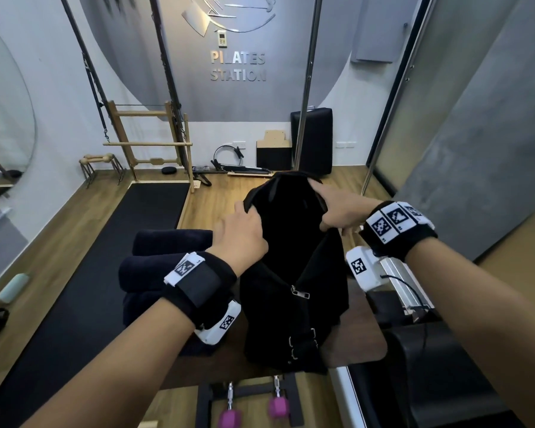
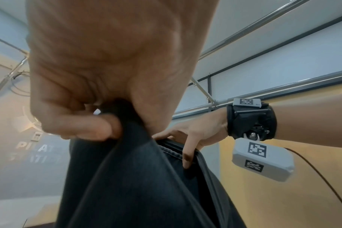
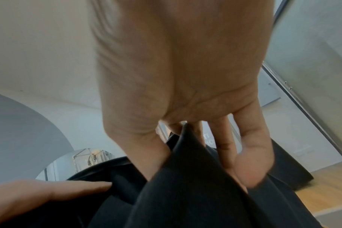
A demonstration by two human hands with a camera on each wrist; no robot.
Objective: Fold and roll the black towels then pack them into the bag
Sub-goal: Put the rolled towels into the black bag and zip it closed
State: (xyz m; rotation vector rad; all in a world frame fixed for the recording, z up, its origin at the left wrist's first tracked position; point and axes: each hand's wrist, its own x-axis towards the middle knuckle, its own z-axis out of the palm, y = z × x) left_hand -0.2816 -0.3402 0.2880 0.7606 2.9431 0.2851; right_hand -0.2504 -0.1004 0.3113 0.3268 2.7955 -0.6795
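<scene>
We see rolled towels (image 1: 167, 254) stacked left of the bag (image 1: 294, 273), not yet packed. Our left hand (image 1: 241, 236) and right hand (image 1: 343, 208) each pinch the bag's rim, spreading it.

Both arms reached forward, wrists strapped with marker bands. The left hand (image 1: 241, 233) pinched black fabric with curled fingers (image 2: 84, 126); the right hand (image 1: 342, 208) gripped the opposite edge, thumb underneath.

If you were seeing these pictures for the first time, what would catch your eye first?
Both hands pull open a black bag at centre: the left hand grips its left rim, the right hand its right. Rolled black towels are stacked just left of it. On the far wall, silver letters read PILATES STATION.
</scene>
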